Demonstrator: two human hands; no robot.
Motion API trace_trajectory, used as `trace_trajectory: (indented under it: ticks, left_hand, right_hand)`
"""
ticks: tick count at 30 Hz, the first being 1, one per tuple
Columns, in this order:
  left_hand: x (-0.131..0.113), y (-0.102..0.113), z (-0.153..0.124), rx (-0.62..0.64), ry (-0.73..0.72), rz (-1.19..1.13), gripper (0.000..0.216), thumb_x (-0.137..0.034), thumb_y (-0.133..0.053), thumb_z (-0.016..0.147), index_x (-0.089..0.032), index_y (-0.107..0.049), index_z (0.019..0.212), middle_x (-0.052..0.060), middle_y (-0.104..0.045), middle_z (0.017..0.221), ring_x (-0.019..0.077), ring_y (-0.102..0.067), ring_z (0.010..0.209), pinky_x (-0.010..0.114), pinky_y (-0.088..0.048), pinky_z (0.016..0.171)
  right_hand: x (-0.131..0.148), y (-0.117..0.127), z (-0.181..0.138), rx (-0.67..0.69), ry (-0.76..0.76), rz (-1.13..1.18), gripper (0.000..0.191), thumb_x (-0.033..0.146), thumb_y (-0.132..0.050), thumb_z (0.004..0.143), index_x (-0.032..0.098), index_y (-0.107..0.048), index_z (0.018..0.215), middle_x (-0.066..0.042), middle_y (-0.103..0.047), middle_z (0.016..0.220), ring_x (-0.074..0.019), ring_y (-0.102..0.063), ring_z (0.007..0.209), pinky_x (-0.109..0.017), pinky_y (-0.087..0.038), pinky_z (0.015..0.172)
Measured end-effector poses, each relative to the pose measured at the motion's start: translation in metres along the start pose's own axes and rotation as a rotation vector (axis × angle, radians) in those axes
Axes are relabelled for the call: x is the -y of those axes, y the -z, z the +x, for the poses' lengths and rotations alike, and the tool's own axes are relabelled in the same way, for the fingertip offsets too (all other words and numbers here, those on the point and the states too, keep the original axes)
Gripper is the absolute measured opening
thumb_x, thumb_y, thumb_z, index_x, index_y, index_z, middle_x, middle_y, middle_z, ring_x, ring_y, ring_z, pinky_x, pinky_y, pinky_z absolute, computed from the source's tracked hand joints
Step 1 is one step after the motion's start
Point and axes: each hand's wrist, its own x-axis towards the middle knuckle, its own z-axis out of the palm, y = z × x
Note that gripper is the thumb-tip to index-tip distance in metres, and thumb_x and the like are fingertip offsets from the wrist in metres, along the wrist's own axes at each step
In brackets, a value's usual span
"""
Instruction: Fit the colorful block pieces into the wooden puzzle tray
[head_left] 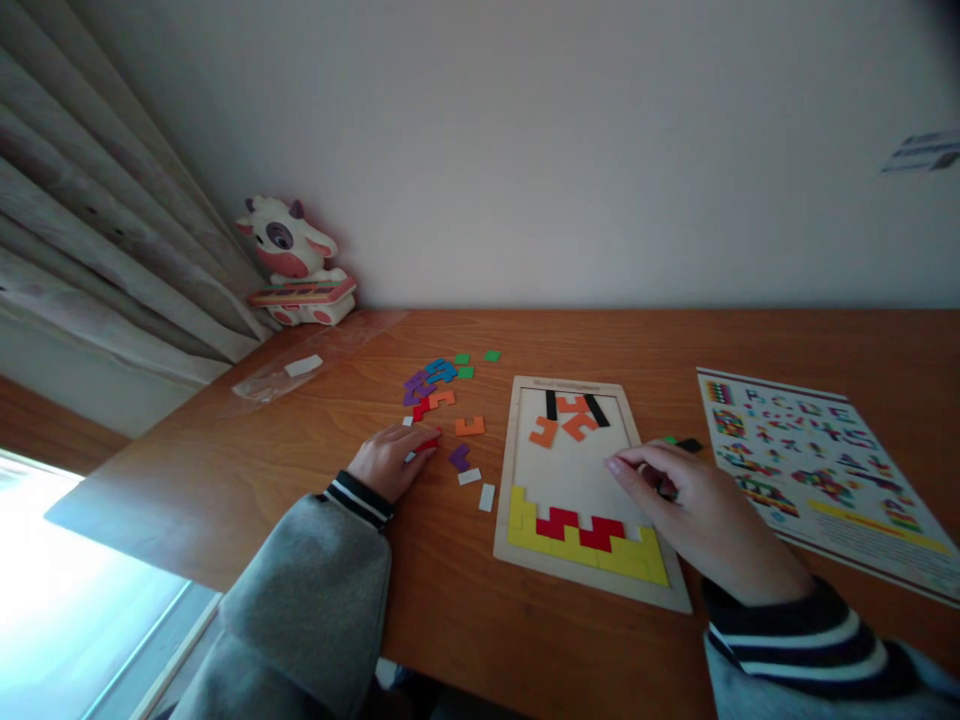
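A wooden puzzle board (504, 530) lies in front of me. Yellow pieces (570, 548) fill its near end, with red pieces (600, 533) set among them. Loose orange pieces (579, 427) and black strips (598, 410) lie at its far end. My left hand (394, 462) rests on the table left of the board, fingers curled on a red puzzle piece (427, 444) at the fingertips. Over the board's right side, my right hand (679, 490) is closed with thumb and forefinger pinched; anything between them is hidden. Green and black pieces (688, 445) peek out behind it.
Blue (441, 371), purple (459, 458), green (492, 356), orange (470, 426) and white pieces (487, 497) are scattered left of the board. A printed pattern sheet (825, 450) lies right. Clear plastic wrap (262, 385) and a cow toy (296, 265) sit at the back left.
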Motion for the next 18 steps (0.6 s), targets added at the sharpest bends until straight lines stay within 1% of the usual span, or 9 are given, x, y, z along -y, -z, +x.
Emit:
trace_trajectory:
  ticks: [3,5,7,8,10,14,16,18]
  left_hand:
    - [-0.005,-0.002,0.003,-0.01,-0.033,0.002,0.026,-0.029,-0.045,0.096,-0.023,-0.065,0.112,0.005,-0.074,0.103,0.019,-0.071,0.091,0.033,-0.059,0.082]
    - [-0.009,-0.003,0.005,-0.027,-0.056,-0.023,0.026,-0.026,-0.046,0.094,-0.023,-0.065,0.112,0.005,-0.073,0.106,0.0188,-0.07,0.095,0.033,-0.058,0.085]
    - [-0.013,-0.004,0.007,-0.047,-0.045,-0.072,0.027,-0.026,-0.05,0.09,-0.022,-0.065,0.112,0.006,-0.071,0.112,0.0195,-0.069,0.1,0.033,-0.057,0.088]
    - [-0.015,-0.004,0.008,-0.045,-0.015,-0.108,0.028,-0.027,-0.053,0.088,-0.021,-0.065,0.112,0.007,-0.071,0.113,0.0196,-0.069,0.1,0.033,-0.058,0.087]
    - [-0.017,-0.003,0.01,-0.007,0.095,-0.191,0.032,-0.029,-0.058,0.084,-0.019,-0.065,0.113,0.007,-0.071,0.109,0.0183,-0.07,0.091,0.03,-0.059,0.081]
    - [-0.018,-0.001,0.013,0.11,0.338,-0.323,0.036,-0.033,-0.065,0.077,-0.019,-0.068,0.11,0.002,-0.072,0.083,0.0148,-0.067,0.069,0.026,-0.057,0.065]
    - [-0.019,-0.001,0.014,0.151,0.392,-0.378,0.033,-0.032,-0.065,0.076,-0.019,-0.07,0.106,0.001,-0.071,0.076,0.0142,-0.065,0.065,0.024,-0.055,0.063]
    - [-0.021,-0.002,0.016,0.134,0.417,-0.403,0.027,-0.032,-0.065,0.078,-0.019,-0.072,0.1,0.002,-0.071,0.076,0.0144,-0.065,0.065,0.025,-0.055,0.064]
  right_hand:
    - [0.0,0.0,0.0,-0.003,-0.006,-0.003,0.032,0.047,-0.044,0.093,0.024,-0.066,0.09,-0.005,-0.069,0.086,-0.0197,-0.063,0.073,-0.033,-0.049,0.067]
    - [0.0,0.001,-0.001,0.003,-0.003,0.001,0.032,0.047,-0.045,0.092,0.024,-0.067,0.089,-0.005,-0.069,0.087,-0.0194,-0.063,0.072,-0.033,-0.049,0.066]
    - [0.001,0.001,-0.001,0.0,0.006,0.0,0.032,0.047,-0.046,0.092,0.024,-0.067,0.089,-0.004,-0.069,0.086,-0.0187,-0.063,0.07,-0.032,-0.049,0.064]
    - [0.001,0.002,-0.001,-0.006,0.012,-0.002,0.032,0.047,-0.046,0.092,0.024,-0.068,0.088,-0.004,-0.07,0.085,-0.0184,-0.063,0.069,-0.032,-0.049,0.063]
    - [0.0,0.002,-0.001,-0.016,0.018,-0.008,0.032,0.046,-0.046,0.092,0.024,-0.068,0.088,-0.004,-0.07,0.084,-0.0179,-0.063,0.068,-0.031,-0.049,0.062]
    - [-0.003,0.0,0.0,-0.026,0.037,-0.018,0.031,0.045,-0.047,0.092,0.024,-0.069,0.089,-0.004,-0.07,0.084,-0.0165,-0.063,0.066,-0.03,-0.049,0.06]
    - [-0.004,-0.001,0.001,-0.031,0.044,-0.022,0.03,0.044,-0.048,0.092,0.024,-0.069,0.089,-0.003,-0.07,0.083,-0.0159,-0.062,0.065,-0.029,-0.049,0.059]
    - [-0.006,-0.001,0.001,-0.032,0.048,-0.02,0.03,0.045,-0.048,0.092,0.024,-0.069,0.089,-0.003,-0.07,0.082,-0.0158,-0.062,0.065,-0.029,-0.049,0.059]
